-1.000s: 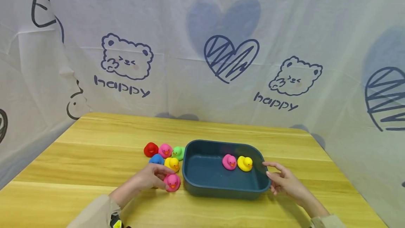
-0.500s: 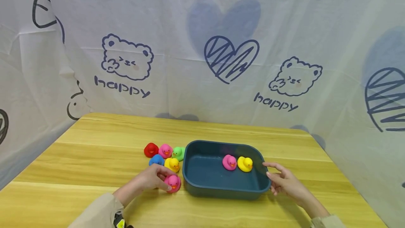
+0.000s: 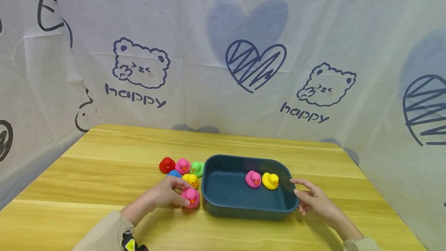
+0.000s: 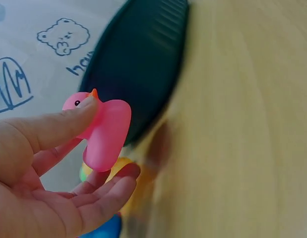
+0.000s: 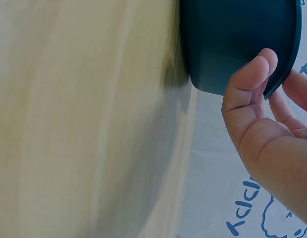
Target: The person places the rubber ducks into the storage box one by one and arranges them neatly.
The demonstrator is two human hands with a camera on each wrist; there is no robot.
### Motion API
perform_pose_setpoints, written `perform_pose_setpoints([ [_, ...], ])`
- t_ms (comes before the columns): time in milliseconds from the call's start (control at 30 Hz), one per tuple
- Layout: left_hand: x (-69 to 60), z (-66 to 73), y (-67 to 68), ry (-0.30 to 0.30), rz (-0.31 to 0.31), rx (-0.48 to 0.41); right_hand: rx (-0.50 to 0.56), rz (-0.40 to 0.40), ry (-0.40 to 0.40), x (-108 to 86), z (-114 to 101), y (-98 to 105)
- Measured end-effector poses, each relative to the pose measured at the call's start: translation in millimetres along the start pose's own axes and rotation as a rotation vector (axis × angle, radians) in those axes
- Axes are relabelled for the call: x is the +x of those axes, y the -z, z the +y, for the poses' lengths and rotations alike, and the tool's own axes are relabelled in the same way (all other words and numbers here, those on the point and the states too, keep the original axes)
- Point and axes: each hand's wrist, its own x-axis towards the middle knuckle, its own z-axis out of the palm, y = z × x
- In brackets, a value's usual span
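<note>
Between thumb and fingers, my left hand (image 3: 163, 194) (image 4: 49, 198) pinches a pink duck (image 3: 191, 196) (image 4: 109, 134), which is lifted off the table in the left wrist view. This duck is just left of a dark blue bin (image 3: 249, 211) (image 5: 227, 44). My right hand (image 3: 318, 202) (image 5: 270, 131) touches the bin's right end with loosely bent fingers. Inside the bin, a pink duck (image 3: 253, 179) sits beside a yellow duck (image 3: 270, 181).
Left of the bin are a red duck (image 3: 167, 165), another pink duck (image 3: 182, 166), a green duck (image 3: 197, 169), a yellow duck (image 3: 191, 180) and a partly hidden blue duck (image 3: 174, 174). A printed cloth (image 3: 205, 100) hangs behind the wooden table (image 3: 115, 158).
My left hand has closed on the front pink duck and raised it slightly. The right hand and the bin have stayed where they were.
</note>
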Motion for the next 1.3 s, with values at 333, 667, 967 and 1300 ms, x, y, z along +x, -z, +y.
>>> perform_pose_setpoints([
  [333,0.2,15.4,7.5,-0.001,0.005,-0.07,0.001,0.009,-0.006,-1.5,2.7,1.1],
  [667,-1.0,17.0,10.2,0.003,0.015,-0.18,0.005,0.017,-0.007,-0.8,2.6,1.1],
  [967,4.6,33.3,8.4,0.028,0.017,-0.232,-0.011,0.035,-0.017,-0.7,2.0,0.4],
  [1300,18.4,43.1,-2.4,-0.026,-0.033,-0.268,-0.014,0.035,-0.02,0.2,3.1,-0.1],
])
